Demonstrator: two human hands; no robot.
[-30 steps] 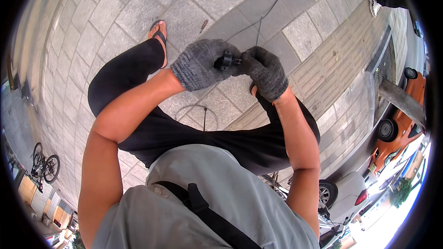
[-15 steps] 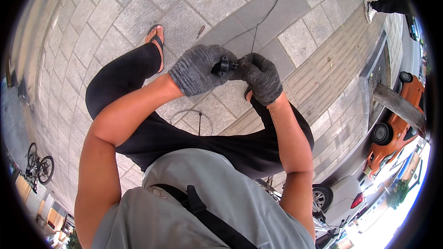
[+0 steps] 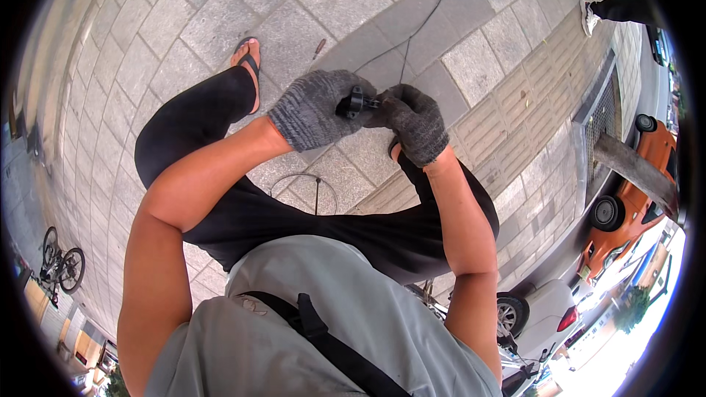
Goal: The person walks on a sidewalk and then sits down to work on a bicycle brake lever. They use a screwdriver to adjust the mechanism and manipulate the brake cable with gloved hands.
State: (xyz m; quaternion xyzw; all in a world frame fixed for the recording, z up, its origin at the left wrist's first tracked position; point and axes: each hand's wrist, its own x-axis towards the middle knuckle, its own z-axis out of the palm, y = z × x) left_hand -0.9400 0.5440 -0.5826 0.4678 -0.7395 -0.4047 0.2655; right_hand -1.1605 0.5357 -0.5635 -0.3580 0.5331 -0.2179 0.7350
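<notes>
My left hand [image 3: 312,112], in a grey knitted glove, is closed around a small black part with a round clamp [image 3: 357,102], which looks like a bicycle control. Against it, at its right end, my right hand [image 3: 418,126], in a matching glove, has its fingers pinched together. Their tips hide exactly what they grip there. Both hands meet above the paving, between my spread knees. Beyond them a thin black cable [image 3: 408,45] runs away over the ground; its near parts pass behind the gloves, and whether it joins the part I cannot tell.
A small reddish-brown object [image 3: 320,48] lies on the paving near my left foot. Closer in is a thin wire loop [image 3: 337,195]. A person's legs [image 3: 621,9] stand far right, near a tree trunk [image 3: 634,169] and an orange car [image 3: 629,206]. A bicycle [image 3: 62,265] is at left.
Almost nothing differs. The black part has turned slightly in my left hand, and both hands stay together in the same place.
</notes>
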